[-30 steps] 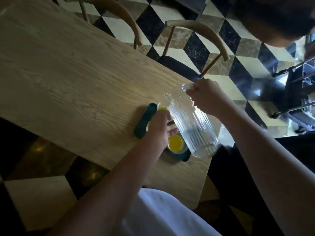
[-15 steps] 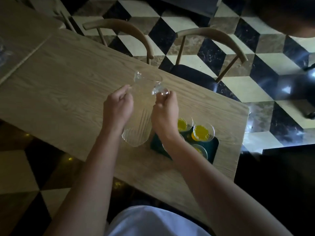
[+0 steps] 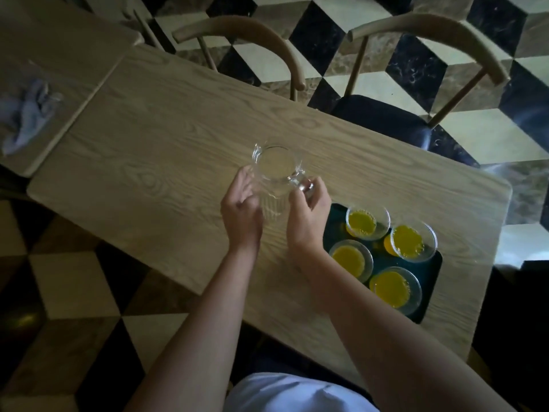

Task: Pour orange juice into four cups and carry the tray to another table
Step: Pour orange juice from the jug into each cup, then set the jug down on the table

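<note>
An empty ribbed glass pitcher (image 3: 274, 173) stands upright on the wooden table (image 3: 166, 138). My right hand (image 3: 307, 217) grips its handle on the right side. My left hand (image 3: 242, 209) rests against the pitcher's left wall with fingers apart. To the right, a dark green tray (image 3: 427, 270) holds several clear cups of orange juice: one at the back left (image 3: 367, 223), one at the back right (image 3: 413, 241), one at the front left (image 3: 350, 260) and one at the front right (image 3: 395, 289).
A second wooden table (image 3: 56, 55) adjoins at the left with a crumpled grey cloth (image 3: 28, 114) on it. Two wooden chairs (image 3: 252, 34) (image 3: 427, 34) stand along the far side. The floor is a black, cream and brown cube pattern.
The pitcher was carried from over the tray to the left and now stands upright on the table. The view has shifted so the tray of cups lies at the right.
</note>
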### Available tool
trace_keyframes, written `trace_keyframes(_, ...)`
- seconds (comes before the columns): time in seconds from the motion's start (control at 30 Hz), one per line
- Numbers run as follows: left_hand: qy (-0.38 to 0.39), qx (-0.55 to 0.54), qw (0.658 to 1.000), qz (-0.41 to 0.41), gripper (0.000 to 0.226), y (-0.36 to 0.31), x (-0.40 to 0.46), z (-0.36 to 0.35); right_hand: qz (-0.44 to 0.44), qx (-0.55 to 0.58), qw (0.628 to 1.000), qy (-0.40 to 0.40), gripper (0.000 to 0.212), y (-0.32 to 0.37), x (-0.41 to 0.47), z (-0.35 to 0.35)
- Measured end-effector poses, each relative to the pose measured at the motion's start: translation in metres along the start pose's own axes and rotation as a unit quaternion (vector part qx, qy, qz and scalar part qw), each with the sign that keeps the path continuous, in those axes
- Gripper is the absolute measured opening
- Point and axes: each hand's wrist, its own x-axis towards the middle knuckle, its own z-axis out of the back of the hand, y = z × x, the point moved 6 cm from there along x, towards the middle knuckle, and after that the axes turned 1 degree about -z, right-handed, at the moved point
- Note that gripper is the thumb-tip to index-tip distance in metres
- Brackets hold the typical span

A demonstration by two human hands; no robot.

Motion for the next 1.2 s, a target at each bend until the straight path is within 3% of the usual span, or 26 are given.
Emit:
trace_keyframes(0.17,-0.065,-0.050,0.997,0.015,0.058,0.017,0.011,0.007,-0.004,-0.016,0.998,0.061,0.009,-0.013,0.020,-0.012)
trace_keyframes(0.6,-0.102,-0.139,0.985,-0.013,0.063,0.028,0.054,0.017,0.020,-0.019,0.995,0.096,0.011,-0.023,0.057,-0.043)
trace_keyframes(0.8,-0.148,-0.159,0.976,0.007,0.047,0.036,0.060,0.021,0.013,-0.045,0.994,0.104,0.016,-0.019,0.064,-0.055)
trace_keyframes(1.2,-0.089,-0.088,0.991,0.043,0.058,0.030,0.070,0.023,0.006,-0.078,0.993,0.088,0.011,-0.019,0.055,-0.061)
